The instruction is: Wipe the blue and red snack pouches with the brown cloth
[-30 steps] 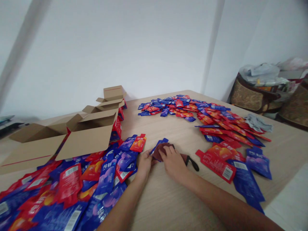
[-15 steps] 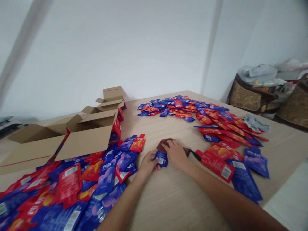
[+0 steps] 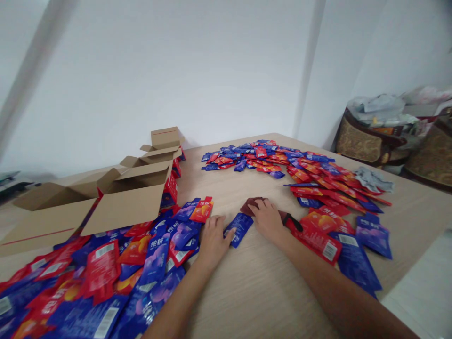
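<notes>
My left hand [image 3: 213, 239] lies flat on the wooden table [image 3: 247, 292], fingers spread, its thumb touching a blue sachet [image 3: 239, 228] lying face down with a barcode showing. My right hand [image 3: 269, 219] rests on a dark red cloth pouch [image 3: 249, 206] with a black strap [image 3: 293, 222], fingers curled over it. A heap of red and blue sachets [image 3: 106, 273] lies just left of my left hand.
Open cardboard boxes [image 3: 123, 188] stand at the left. More red and blue sachets [image 3: 310, 179] curve across the back and right of the table. A grey cloth [image 3: 373, 179] lies at the far right. Bags and cluttered furniture [image 3: 388, 127] stand beyond the table's right edge.
The blue sachet has come out from the pouch and now lies on the table under my left thumb. My right hand slid the pouch away to the right.
</notes>
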A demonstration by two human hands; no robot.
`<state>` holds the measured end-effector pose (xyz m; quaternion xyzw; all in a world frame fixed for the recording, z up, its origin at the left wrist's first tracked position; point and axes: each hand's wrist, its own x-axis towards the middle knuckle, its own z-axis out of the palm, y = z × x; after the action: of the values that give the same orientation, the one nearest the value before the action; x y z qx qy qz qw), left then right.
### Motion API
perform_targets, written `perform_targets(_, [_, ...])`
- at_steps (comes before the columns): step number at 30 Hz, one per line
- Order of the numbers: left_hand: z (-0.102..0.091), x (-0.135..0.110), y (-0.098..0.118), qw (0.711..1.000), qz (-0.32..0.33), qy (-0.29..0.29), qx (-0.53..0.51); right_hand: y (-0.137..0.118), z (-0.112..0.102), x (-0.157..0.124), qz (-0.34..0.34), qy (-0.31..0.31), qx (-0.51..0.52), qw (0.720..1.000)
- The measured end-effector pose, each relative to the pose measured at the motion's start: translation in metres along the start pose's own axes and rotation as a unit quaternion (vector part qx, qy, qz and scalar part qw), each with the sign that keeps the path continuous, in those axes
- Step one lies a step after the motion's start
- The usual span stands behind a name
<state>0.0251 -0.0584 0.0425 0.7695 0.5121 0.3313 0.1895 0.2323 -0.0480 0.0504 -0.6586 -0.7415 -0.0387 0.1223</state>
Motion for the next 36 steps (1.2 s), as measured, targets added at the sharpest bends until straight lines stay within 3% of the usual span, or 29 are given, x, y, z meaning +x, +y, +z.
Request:
perform_targets(4, [0.008, -0.008, 0.007, 0.994, 0.071, -0.065, 0.057, 0.002, 0.0, -0.007, 0.027, 0.022, 0.032, 0.999])
perform_targets(6, [0.014, -0.008, 0.003, 0.995, 0.074, -0.059, 0.044, -0.006, -0.004, -0.015, 0.015, 0.041, 0.068, 0.997])
perform_targets(10, [0.018, -0.004, -0.008, 0.997, 0.063, -0.024, -0.025, -0.032, -0.01, -0.03, -0.136, 0.017, 0.118, 0.983])
perform_targets(12, [0.016, -0.003, -0.01, 0.997, 0.063, -0.022, -0.045, -0.035, -0.01, -0.03, -0.16, -0.013, 0.104, 0.982])
perform_targets(17, [0.009, -0.006, -0.003, 0.997, 0.052, -0.017, -0.047, 0.006, -0.004, -0.008, 0.012, -0.001, 0.027, 1.0])
perform_targets(20, [0.006, -0.003, -0.002, 0.995, 0.007, 0.012, -0.103, 0.025, -0.004, -0.005, 0.067, 0.048, 0.04, 0.996])
perform_targets(22, [0.007, 0.002, -0.007, 0.987, -0.053, 0.032, -0.151, 0.017, -0.005, -0.01, 0.058, 0.09, 0.078, 0.991])
perform_targets(25, [0.012, 0.009, -0.017, 0.964, -0.116, 0.027, -0.237, -0.016, -0.007, -0.024, -0.029, 0.105, 0.119, 0.987])
perform_targets(29, [0.019, 0.014, -0.026, 0.937, -0.108, -0.024, -0.331, -0.047, -0.005, -0.031, -0.134, 0.028, 0.086, 0.987])
perform_targets(33, [0.019, 0.013, -0.027, 0.89, -0.184, -0.06, -0.413, -0.02, -0.001, -0.014, -0.061, -0.005, 0.011, 0.998])
perform_targets(36, [0.019, 0.01, -0.027, 0.876, -0.222, -0.03, -0.427, 0.007, -0.002, -0.005, -0.002, 0.0, -0.014, 1.0])
